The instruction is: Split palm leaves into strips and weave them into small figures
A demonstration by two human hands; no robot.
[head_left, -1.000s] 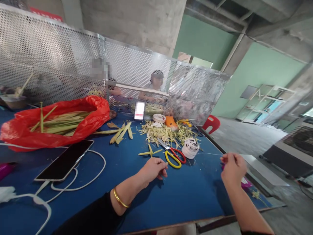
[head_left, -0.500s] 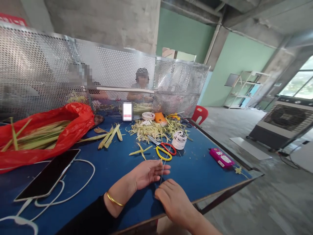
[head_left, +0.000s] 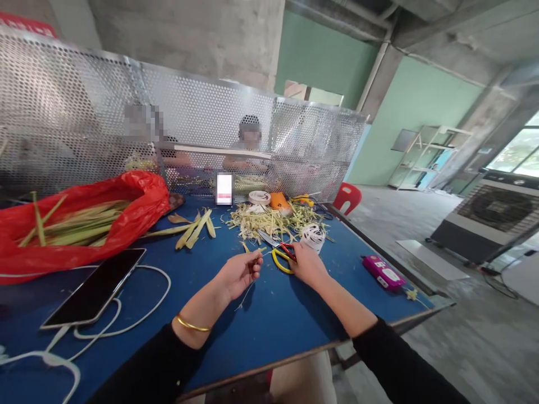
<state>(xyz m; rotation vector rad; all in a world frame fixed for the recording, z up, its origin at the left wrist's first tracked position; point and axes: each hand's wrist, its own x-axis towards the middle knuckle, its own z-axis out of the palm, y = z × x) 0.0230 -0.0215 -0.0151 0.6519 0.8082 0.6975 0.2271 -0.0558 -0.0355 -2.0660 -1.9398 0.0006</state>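
My left hand [head_left: 242, 274] is closed in a pinch above the blue table, with a thin white thread [head_left: 249, 292] trailing below it. Just behind its fingertips a strip of pale green leaf [head_left: 245, 247] shows, partly hidden by the hand. My right hand [head_left: 310, 267] is closed over the handles of a pair of scissors [head_left: 281, 261], which have one red and one yellow loop; its fingertips are partly hidden. Beyond that hand sits a roll of white string [head_left: 312, 237]. The scissor blades point toward a heap of leaf scraps [head_left: 273, 221].
On the left lie a red plastic bag [head_left: 143, 191] of long leaves and a dark tablet [head_left: 96, 289] with a white cable [head_left: 168, 286]. A lit phone [head_left: 224, 188] stands by the perforated metal screen [head_left: 202, 112], people behind it. A purple box [head_left: 382, 273] lies at right.
My right hand has moved forward from near the table edge onto the scissors. My left hand has shifted left and slightly up, its fingers now curled into a pinch.
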